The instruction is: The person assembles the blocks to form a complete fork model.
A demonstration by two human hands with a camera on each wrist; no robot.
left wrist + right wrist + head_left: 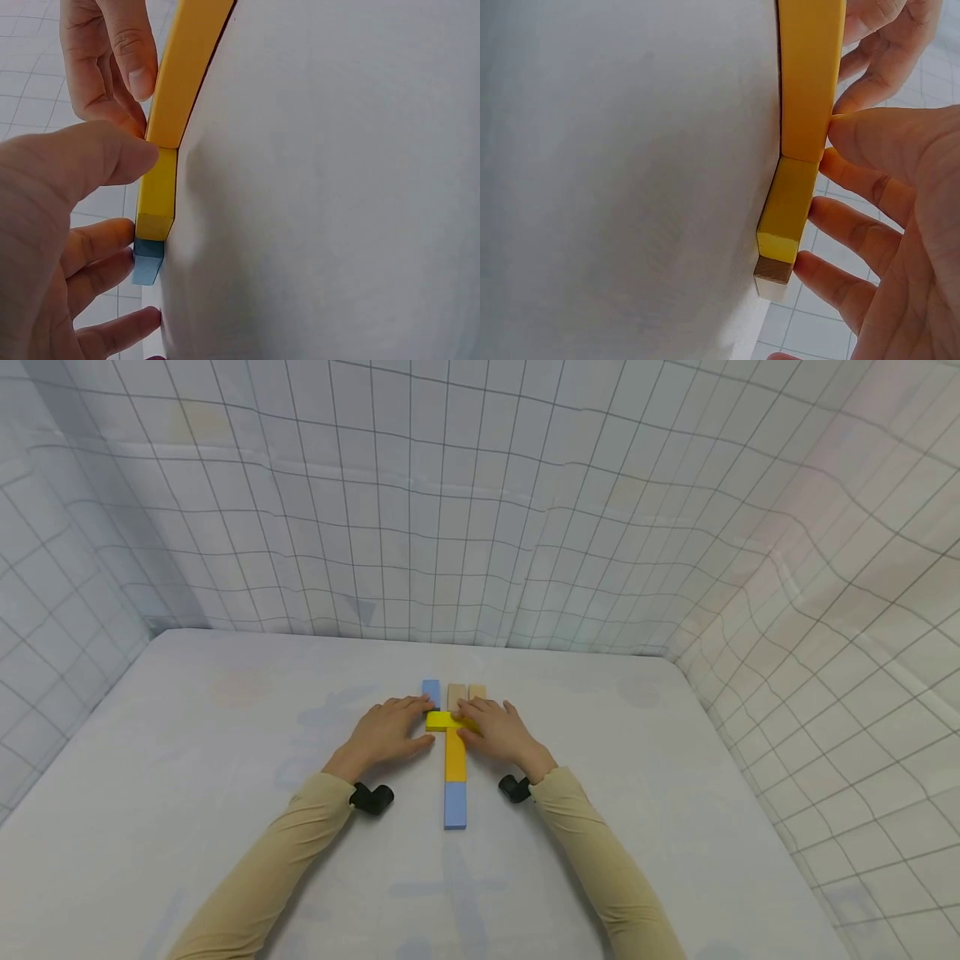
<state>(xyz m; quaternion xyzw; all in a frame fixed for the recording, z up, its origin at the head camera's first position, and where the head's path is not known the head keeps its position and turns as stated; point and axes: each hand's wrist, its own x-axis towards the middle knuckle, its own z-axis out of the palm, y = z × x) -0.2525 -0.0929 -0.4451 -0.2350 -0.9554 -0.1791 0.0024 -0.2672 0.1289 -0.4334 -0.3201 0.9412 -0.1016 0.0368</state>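
A yellow block lies crosswise on the white table. An orange block runs toward the near side from its middle, with a blue block at the orange one's near end. Beyond the yellow block stand another blue block on the left and two pale wooden blocks. My left hand is at the yellow block's left end, thumb on the near side, fingertips by the far blue block. My right hand covers the yellow block's right end, its extended fingertips resting along the top.
The white table extends around the blocks on all sides. White grid-patterned cloth hangs behind the table's back edge and along both sides. Each wrist carries a small black camera.
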